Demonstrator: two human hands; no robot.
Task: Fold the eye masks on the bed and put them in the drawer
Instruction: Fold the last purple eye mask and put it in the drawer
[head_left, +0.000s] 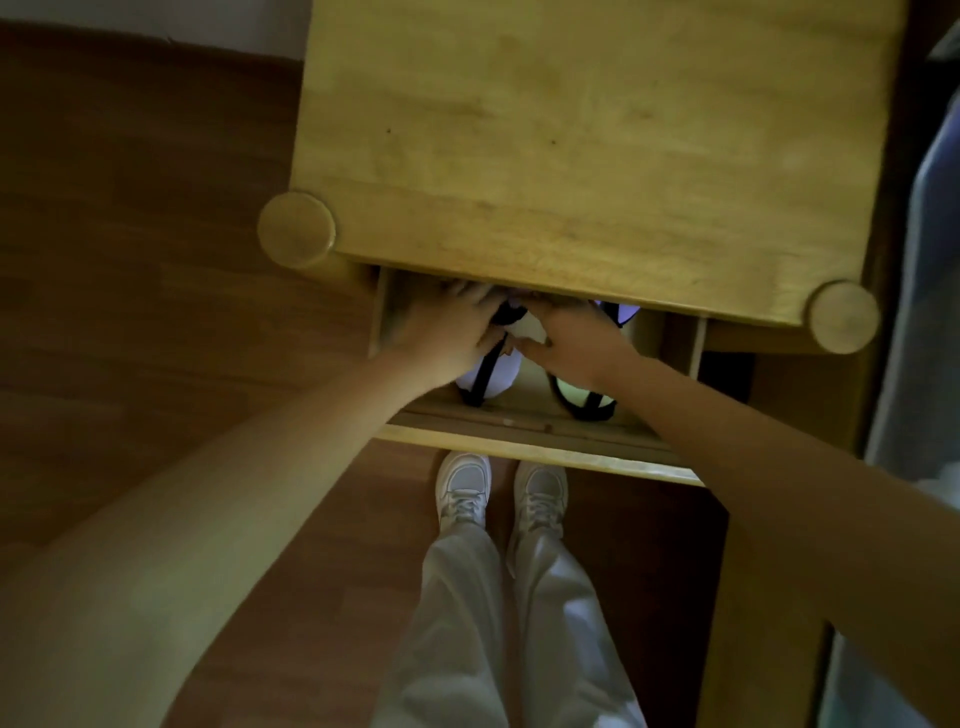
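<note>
I look straight down into an open wooden drawer (524, 449) of a nightstand. Both hands reach inside it. My left hand (447, 332) and my right hand (571, 340) meet over a pale lilac eye mask (496, 376) with a black strap, their fingers closed on its upper part. A second folded eye mask (579, 400), pale with black edging, lies in the drawer to the right, partly under my right wrist. Another lilac piece (626, 313) shows at the drawer's back, under the tabletop edge.
The nightstand top (571, 145) overhangs the back of the drawer, with round posts at its front corners (297, 229) (842, 317). My feet in white shoes (501, 496) stand on the wooden floor below the drawer front. Blue bedding (930, 291) lies along the right edge.
</note>
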